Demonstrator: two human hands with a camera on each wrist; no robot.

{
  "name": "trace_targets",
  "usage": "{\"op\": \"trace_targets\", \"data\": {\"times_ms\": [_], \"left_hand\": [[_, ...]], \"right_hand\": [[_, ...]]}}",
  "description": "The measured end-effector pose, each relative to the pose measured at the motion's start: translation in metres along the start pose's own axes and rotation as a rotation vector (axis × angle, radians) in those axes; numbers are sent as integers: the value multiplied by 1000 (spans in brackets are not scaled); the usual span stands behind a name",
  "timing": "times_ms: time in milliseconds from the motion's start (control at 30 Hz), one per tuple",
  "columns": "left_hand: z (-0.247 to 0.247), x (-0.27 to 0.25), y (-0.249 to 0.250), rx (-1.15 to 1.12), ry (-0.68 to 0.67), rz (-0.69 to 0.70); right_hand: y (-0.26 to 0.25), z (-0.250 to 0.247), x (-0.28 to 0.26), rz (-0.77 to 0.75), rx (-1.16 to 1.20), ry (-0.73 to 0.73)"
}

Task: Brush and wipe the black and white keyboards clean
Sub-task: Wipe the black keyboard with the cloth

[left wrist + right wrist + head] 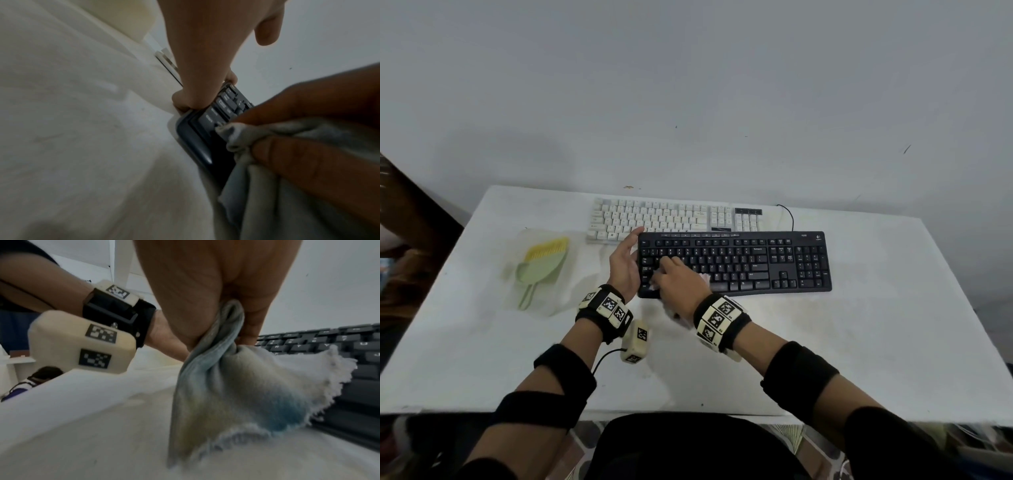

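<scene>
Right hand nearest, fingers bunched round a frayed pale grey-blue cloth, pressing it on the left-end keys of the black plastic full-size keyboard. Left hand at 9 o'clock of that kbd, fingers curled gripping its left edge. White plastic keyboard at 12 o'clock, just behind, touching or nearly so. Yellow-bristled pale green brush w/ dustpan well off at 9 o'clock on the white bench.
</scene>
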State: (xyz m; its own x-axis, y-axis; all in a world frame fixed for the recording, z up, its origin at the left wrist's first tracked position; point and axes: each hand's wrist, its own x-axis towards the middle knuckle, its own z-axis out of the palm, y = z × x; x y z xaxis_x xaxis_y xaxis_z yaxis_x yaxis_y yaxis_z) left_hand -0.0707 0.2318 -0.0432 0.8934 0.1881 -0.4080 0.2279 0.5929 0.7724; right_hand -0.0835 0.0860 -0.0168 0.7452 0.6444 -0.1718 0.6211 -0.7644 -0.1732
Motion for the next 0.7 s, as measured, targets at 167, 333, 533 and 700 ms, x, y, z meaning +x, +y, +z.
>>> {"op": "trace_targets", "data": {"times_ms": [167,333,533,700], "left_hand": [[-1,2,-1,16,-4,13],[-2,4,-3,46,-14,2],[-1,3,-5,59,-19,62],[-1,4,-6,82,-17,75]], "right_hand": [[11,-10,-18,20,-8,2],[58,-7,-43,187,52,62],[39,-6,-35,72,153,138],[34,-4,-37,111,147,92]]}}
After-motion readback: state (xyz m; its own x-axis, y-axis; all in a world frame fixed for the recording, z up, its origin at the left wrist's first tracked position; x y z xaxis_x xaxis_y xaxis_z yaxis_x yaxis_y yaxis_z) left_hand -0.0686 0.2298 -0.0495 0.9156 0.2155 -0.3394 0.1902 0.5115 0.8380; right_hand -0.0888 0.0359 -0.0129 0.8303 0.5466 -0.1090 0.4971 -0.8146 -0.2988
